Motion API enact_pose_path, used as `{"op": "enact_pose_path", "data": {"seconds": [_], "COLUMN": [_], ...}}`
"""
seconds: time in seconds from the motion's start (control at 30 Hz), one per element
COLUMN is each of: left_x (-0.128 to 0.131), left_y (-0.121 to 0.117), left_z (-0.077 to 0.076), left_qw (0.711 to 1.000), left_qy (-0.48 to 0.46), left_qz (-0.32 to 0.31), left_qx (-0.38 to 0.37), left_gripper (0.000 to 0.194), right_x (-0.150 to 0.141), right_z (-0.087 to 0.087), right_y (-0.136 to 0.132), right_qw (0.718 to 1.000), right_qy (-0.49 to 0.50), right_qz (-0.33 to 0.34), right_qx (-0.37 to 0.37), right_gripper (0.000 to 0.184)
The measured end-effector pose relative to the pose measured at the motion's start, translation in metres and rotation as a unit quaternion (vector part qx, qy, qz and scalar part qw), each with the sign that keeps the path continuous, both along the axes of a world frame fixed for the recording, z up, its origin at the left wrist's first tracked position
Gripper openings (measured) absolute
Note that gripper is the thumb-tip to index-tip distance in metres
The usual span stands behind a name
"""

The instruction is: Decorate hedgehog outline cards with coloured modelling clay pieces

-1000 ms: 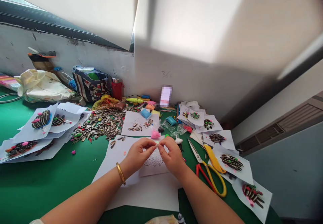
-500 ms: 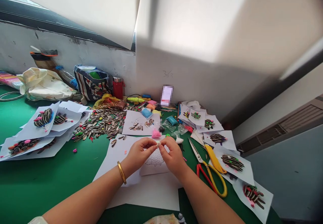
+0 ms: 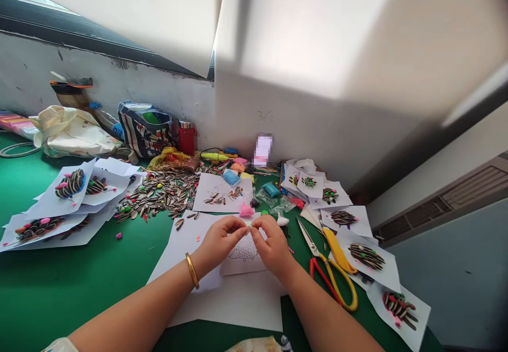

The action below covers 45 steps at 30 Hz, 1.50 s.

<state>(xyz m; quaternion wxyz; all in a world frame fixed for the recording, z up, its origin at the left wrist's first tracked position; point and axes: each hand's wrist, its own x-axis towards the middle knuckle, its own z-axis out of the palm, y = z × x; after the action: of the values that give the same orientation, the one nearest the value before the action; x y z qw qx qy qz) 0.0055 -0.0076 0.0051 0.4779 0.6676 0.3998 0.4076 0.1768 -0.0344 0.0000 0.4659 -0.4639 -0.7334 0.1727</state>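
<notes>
Green table (image 3: pixel 47 309), sunflower seeds (image 3: pixel 159 193), left hand (image 3: pixel 222 243)

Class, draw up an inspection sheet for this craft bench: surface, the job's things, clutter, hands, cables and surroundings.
surface: green tabletop, partly covered by white paper sheets.
job's things: pale bit above a hedgehog outline drawing; pink clay nearby.
clutter: heaped sunflower seeds, finished seed pictures, scissors.
hands: left hand, wearing a gold bangle, and right hand pinch the pale bit between them.
cables: thin coil at far left.
surroundings: grey wall, red flask, striped bag.
</notes>
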Motion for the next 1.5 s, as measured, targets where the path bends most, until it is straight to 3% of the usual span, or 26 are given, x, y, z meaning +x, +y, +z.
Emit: {"op": "enact_pose_path", "data": {"seconds": [0.2, 0.3, 0.43, 0.57, 0.67, 0.8, 0.93, 1.17, 1.5], "left_x": [0.001, 0.000, -0.004, -0.006, -0.006, -0.007, -0.007, -0.007, -0.007], "left_y": [0.000, 0.001, 0.001, 0.000, 0.001, 0.002, 0.002, 0.001, 0.003], "left_z": [-0.004, 0.000, 0.009, 0.013, 0.011, 0.007, 0.003, 0.001, 0.002], "left_qw": [0.995, 0.990, 0.985, 0.975, 0.975, 0.977, 0.968, 0.957, 0.961], "left_qy": [-0.068, -0.075, -0.081, -0.082, -0.085, -0.087, -0.108, -0.135, -0.142], "left_qz": [-0.039, -0.044, -0.049, -0.089, -0.094, -0.090, -0.095, -0.094, -0.076], "left_qx": [-0.067, -0.107, -0.141, -0.185, -0.183, -0.175, -0.207, -0.239, -0.224], "left_gripper": [0.030, 0.033, 0.031, 0.022, 0.017, 0.027, 0.034, 0.031, 0.030], "right_x": [0.000, 0.000, 0.003, 0.004, 0.004, 0.001, -0.001, -0.001, 0.001], "right_z": [-0.002, -0.001, 0.001, 0.002, 0.003, 0.003, 0.001, 0.003, 0.000], "right_y": [0.000, 0.000, -0.001, 0.000, 0.000, 0.000, -0.001, -0.002, 0.001], "right_qw": [1.000, 1.000, 0.998, 0.997, 0.996, 0.997, 0.997, 0.997, 0.998], "right_qy": [0.008, 0.023, 0.040, 0.035, 0.049, 0.059, 0.049, 0.051, 0.046], "right_qz": [0.007, 0.001, 0.021, 0.075, 0.078, 0.054, 0.051, 0.053, 0.031], "right_qx": [0.000, 0.014, 0.033, -0.003, -0.007, 0.004, 0.012, 0.035, 0.032], "right_gripper": [0.018, 0.007, 0.034, 0.029, 0.016, 0.011, 0.011, 0.010, 0.016]}}
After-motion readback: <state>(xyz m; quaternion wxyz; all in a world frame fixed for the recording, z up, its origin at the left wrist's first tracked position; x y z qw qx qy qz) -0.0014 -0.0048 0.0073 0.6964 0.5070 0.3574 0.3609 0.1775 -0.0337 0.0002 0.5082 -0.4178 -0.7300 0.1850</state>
